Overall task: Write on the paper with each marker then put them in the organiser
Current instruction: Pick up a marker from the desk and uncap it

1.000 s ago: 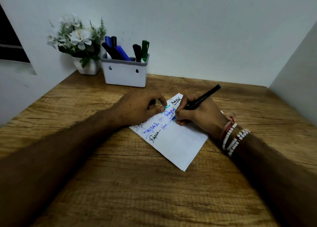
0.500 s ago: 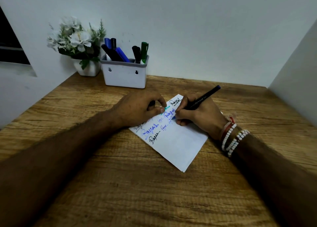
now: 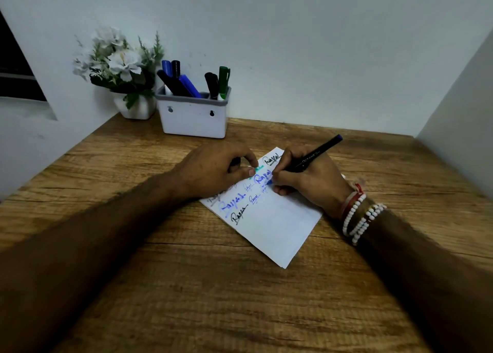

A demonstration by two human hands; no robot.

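The right grip (image 3: 306,181) is pinching a black pen (image 3: 312,158) between thumb and fingers. The pen is slanting up and to the right, its blue-ended tail is pointing toward the back right corner, and its tip is touching the paper (image 3: 277,227) at a blue word near the sheet's far end. The heel of this hand is resting on the sheet's right edge, and beaded bracelets (image 3: 360,219) are circling the wrist.

The left grip (image 3: 213,171) is lying just beside it. Its fingers are curling round a small dark piece (image 3: 235,161), too hidden to name, while thumb and forefinger tips are pressing on the paper's far left part. The sheet is lying flat and askew on the table (image 3: 240,299), with blue, black and green words crossing its upper half.

The white organiser (image 3: 193,117) is standing at the back of the table against the wall, well apart from both hands. Blue and black markers (image 3: 176,81) are leaning in it toward its left end, and a green marker (image 3: 223,79) is standing with black ones toward its right end. A white pot of flowers (image 3: 120,67) is sitting just left of it in the corner.

Bare wood is stretching between the hands and the organiser. Walls are closing in the table at the left, back and right.
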